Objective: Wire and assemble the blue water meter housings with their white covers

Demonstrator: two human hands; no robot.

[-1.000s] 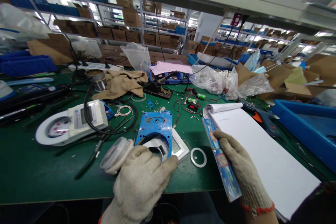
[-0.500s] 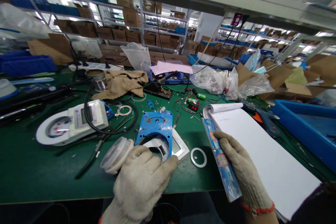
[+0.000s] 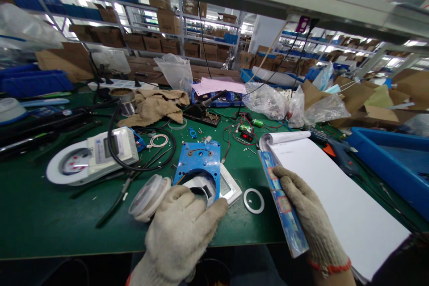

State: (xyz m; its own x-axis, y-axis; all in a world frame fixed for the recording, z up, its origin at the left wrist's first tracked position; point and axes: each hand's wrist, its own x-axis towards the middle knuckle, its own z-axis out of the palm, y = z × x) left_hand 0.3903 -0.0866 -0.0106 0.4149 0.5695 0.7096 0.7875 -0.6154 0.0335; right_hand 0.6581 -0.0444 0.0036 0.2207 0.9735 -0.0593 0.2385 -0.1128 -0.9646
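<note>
My left hand (image 3: 184, 234), in a pale work glove, is closed around the lower end of a blue plastic housing (image 3: 197, 158). It hides part of that piece. Under and beside the housing shows a white meter (image 3: 229, 190) with a small display. A round clear-lidded container (image 3: 147, 199) lies against the left side of the hand. My right hand (image 3: 308, 214), gloved too, grips the left edge of a large paper pad (image 3: 338, 192), its fingers over the blue printed strip (image 3: 284, 210) there. Between the hands lies a white ring (image 3: 254, 201).
Another white meter (image 3: 110, 147) with a black cable stands at left. Behind are a brown cloth (image 3: 157, 105), a soldering iron (image 3: 209, 103) and a small red-lit display (image 3: 247, 136) on wires. A power tool (image 3: 342, 154) and a blue tray (image 3: 395, 165) border the pad's right.
The red digits on the small display look different. Both hands, the housing and the pad stay where they were.
</note>
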